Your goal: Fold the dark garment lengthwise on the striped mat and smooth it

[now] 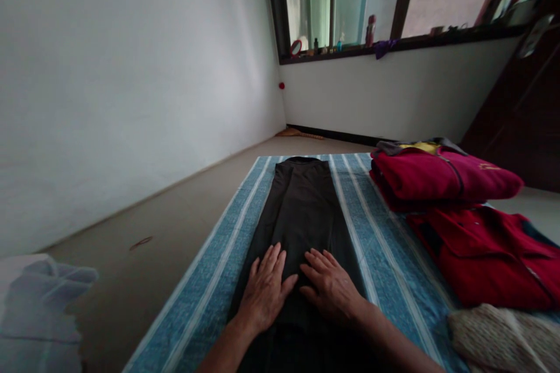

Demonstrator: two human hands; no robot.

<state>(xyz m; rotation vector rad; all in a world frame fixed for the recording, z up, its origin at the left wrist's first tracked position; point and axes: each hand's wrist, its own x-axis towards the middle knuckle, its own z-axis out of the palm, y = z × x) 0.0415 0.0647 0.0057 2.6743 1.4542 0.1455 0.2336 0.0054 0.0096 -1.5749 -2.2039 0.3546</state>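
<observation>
A black garment [301, 204], folded into a long narrow strip, lies along a blue striped cloth [219, 250]. Its collar-like end points away from me. My left hand [266, 288] rests flat on the left half of the garment, fingers stretched forward. Beside it, my right hand [330, 282] lies palm down on the right half, its fingers angled toward the left. The hands are a short gap apart, and neither grips the fabric. The near end of the garment runs out of view between my forearms.
To the right are folded magenta clothes [437, 178], a folded red garment [494, 256] and a beige knitted item [507, 338]. A whitish plastic-looking bag [39, 309] stands at lower left. The white wall [131, 81] bounds the left, and bottles line the windowsill [350, 53].
</observation>
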